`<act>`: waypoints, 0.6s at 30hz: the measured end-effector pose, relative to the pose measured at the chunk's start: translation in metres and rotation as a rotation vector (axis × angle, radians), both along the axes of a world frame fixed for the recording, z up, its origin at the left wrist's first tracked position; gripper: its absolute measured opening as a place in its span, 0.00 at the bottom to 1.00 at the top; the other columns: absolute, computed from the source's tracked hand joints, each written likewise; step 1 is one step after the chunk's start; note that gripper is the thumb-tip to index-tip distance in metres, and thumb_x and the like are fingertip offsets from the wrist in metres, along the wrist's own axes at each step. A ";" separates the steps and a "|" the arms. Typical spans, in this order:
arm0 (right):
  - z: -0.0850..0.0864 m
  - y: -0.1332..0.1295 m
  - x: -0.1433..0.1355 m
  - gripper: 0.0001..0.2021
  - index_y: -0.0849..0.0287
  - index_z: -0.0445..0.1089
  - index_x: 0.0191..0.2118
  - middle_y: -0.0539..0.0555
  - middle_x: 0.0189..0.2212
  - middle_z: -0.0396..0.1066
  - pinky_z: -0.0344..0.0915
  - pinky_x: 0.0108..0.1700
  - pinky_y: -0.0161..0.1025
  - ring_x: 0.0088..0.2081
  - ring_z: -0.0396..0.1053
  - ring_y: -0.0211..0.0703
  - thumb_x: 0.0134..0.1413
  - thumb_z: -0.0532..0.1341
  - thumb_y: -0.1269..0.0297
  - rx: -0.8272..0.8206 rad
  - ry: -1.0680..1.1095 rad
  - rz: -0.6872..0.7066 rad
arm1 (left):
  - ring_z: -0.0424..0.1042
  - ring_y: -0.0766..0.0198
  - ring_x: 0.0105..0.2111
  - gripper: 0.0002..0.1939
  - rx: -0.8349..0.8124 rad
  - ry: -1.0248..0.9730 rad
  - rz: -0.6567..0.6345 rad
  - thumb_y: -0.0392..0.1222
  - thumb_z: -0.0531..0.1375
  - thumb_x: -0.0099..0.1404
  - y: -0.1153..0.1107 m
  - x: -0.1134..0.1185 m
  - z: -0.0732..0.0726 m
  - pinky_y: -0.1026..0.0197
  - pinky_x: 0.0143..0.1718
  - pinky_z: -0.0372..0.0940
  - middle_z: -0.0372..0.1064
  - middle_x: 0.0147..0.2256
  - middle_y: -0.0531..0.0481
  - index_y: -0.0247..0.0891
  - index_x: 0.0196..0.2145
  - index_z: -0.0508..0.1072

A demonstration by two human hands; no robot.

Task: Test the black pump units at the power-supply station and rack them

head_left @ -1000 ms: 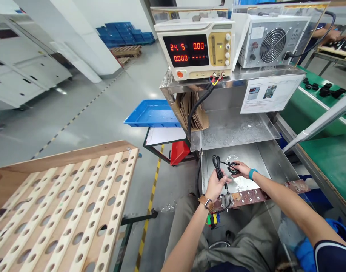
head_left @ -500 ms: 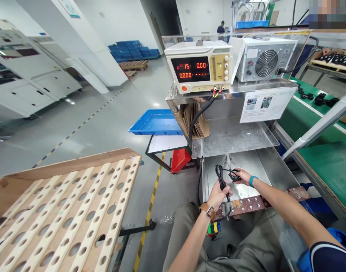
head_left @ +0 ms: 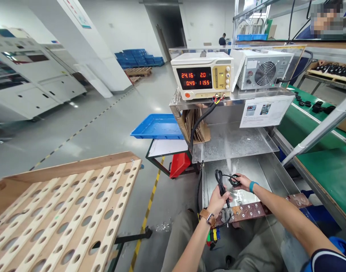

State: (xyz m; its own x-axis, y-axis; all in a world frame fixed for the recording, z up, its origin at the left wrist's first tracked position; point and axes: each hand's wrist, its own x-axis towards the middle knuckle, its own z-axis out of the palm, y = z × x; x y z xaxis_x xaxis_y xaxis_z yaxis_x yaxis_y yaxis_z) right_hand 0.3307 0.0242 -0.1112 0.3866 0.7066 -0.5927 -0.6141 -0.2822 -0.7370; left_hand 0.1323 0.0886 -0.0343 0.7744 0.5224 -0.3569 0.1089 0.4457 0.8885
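My left hand [head_left: 218,200] is closed around a bundled black cable [head_left: 219,177]. Beneath that hand, a cable end runs down to a reddish-brown strip with metal studs [head_left: 248,206]; its exact contact is hard to make out. My right hand [head_left: 243,183] grips a small round black device [head_left: 234,180] low over the metal basin [head_left: 263,170], partly covered by my fingers. The cable links the two. From near the device a pale streak, like a water jet [head_left: 228,156], rises toward the clear sheet. Above, a power supply [head_left: 202,75] shows lit red digits.
At the left stands a wooden rack with round holes [head_left: 85,200]. A blue tray [head_left: 158,126] rests on a small cart, with a red bin [head_left: 180,164] below. Green benches [head_left: 328,170] and a slanted metal pole [head_left: 317,130] lie right. Another person works at upper right.
The power supply digits went from 15 and zeros to 24.16, 2.0, 0.49 and 11.55. The pale jet now reaches higher. Both hands keep their holds; the view tilted slightly.
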 end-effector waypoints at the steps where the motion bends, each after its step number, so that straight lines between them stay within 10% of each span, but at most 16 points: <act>1: -0.002 0.000 0.000 0.12 0.58 0.64 0.40 0.52 0.32 0.69 0.76 0.33 0.45 0.32 0.70 0.44 0.51 0.66 0.72 0.003 -0.007 0.010 | 0.72 0.64 0.27 0.28 -0.004 0.000 0.006 0.52 0.69 0.51 0.000 0.000 -0.001 0.58 0.34 0.70 0.65 0.28 0.56 0.39 0.40 0.60; 18: -0.045 0.006 -0.001 0.17 0.56 0.66 0.38 0.50 0.29 0.66 0.74 0.33 0.46 0.31 0.68 0.44 0.41 0.69 0.63 0.054 -0.031 0.049 | 0.72 0.63 0.27 0.29 0.021 -0.002 0.048 0.56 0.68 0.49 0.001 0.001 -0.027 0.58 0.33 0.70 0.64 0.27 0.56 0.40 0.40 0.59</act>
State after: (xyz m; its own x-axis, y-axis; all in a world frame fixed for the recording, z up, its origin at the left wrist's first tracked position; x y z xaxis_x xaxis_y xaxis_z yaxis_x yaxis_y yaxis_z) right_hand 0.3302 0.0303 -0.1559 0.3682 0.7560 -0.5412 -0.5772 -0.2706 -0.7705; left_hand 0.1332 0.0896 -0.0617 0.7488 0.5662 -0.3446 0.0864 0.4320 0.8977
